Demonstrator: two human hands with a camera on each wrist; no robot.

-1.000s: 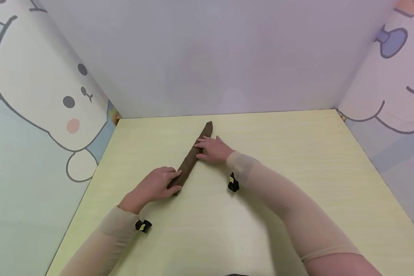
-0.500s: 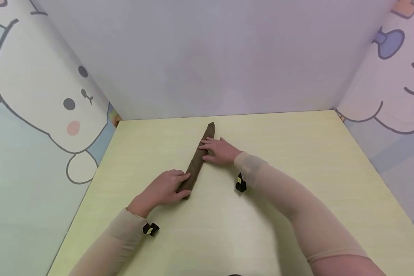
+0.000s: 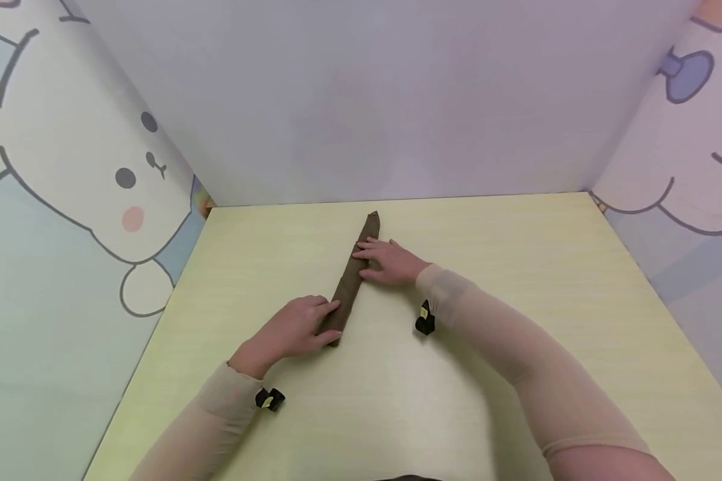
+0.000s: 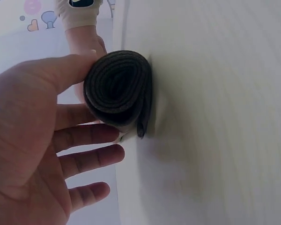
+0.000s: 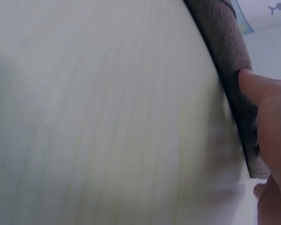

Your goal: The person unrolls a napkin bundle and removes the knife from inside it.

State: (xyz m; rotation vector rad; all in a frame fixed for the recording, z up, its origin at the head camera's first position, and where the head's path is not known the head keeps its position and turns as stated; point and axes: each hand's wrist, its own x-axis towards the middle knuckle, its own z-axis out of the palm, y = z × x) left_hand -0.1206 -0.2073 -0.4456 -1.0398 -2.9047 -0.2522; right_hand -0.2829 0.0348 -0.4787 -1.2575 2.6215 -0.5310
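A dark brown roll of cloth lies slantwise on the table, its far end toward the back wall. In the left wrist view the near end of the roll shows spiral layers and a loose edge against the table. My left hand holds this end between thumb and forefinger, the other fingers spread beside it. Further up the roll, my right hand has its fingers laid over the top and its thumb against the right side. The right wrist view shows that thumb on the fabric; most fingers are hidden there.
The pale yellow table reaches a plain light wall at the back. Side walls with cartoon prints stand left and right. Small black devices sit at the left wrist and right wrist.
The roll's near end has shifted right, so the roll lies less slanted than before. Both hands have moved right with it, keeping their places along the roll.
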